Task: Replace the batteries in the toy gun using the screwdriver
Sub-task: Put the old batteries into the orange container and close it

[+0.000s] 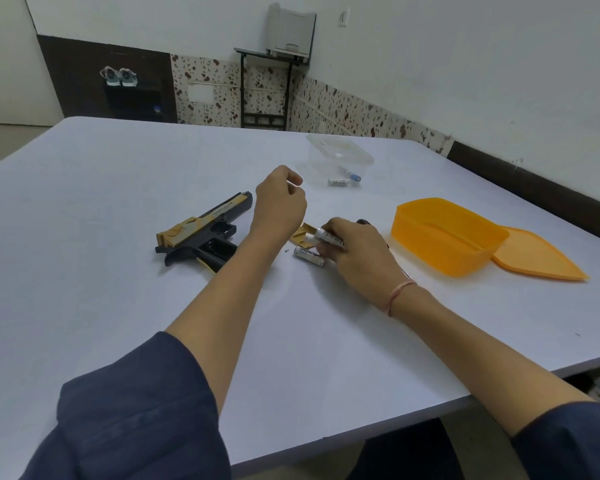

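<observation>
The black and tan toy gun (205, 230) lies on its side on the white table (118, 306), its grip compartment open. My left hand (279, 206) hovers just right of the gun with fingers curled; whether it holds anything is hidden. My right hand (355, 252) grips white batteries (328, 239) above the tan battery cover (302, 233). Another white battery (309, 256) lies on the table under my fingers. A tiny screw (286, 251) rests left of it. The screwdriver (364, 222) shows only as a dark tip behind my right hand.
A clear plastic box (340, 154) at the back holds two batteries (343, 180) beside it. An orange container (444, 233) with its lid (541, 256) leaning alongside stands at the right. The table's front edge runs close to my sleeves.
</observation>
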